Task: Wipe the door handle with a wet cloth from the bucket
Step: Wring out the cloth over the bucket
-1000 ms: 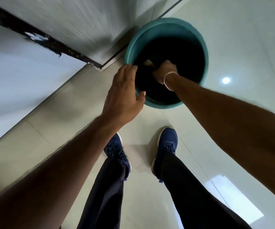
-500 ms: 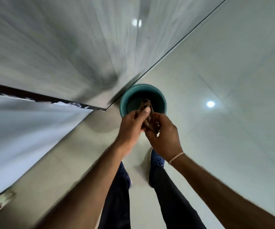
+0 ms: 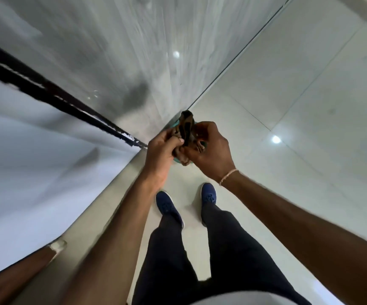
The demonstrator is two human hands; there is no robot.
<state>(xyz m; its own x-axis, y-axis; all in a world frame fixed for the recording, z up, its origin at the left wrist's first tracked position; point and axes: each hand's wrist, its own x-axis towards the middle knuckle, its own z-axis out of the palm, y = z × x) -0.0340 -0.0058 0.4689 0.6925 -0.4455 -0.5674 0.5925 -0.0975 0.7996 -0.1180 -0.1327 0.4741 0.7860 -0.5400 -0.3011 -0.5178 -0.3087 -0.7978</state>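
A dark brown wet cloth [image 3: 185,126] is bunched between both my hands, held above the floor in the middle of the view. My left hand [image 3: 162,150] grips its left side and my right hand [image 3: 211,150], with a thin bracelet at the wrist, grips its right side. The teal bucket [image 3: 176,160] is almost wholly hidden beneath the hands; only slivers of its rim show. No door handle is in view.
A grey door or panel [image 3: 112,51] rises at the upper left, with a dark frame edge [image 3: 46,89] and a white wall [image 3: 24,161] beside it. My feet in blue shoes [image 3: 169,206] stand on glossy pale floor tiles [image 3: 310,106].
My right hand has lifted the cloth out of the bucket and my left hand has joined it. The view has risen, so the bucket is now far below and hidden by the hands.
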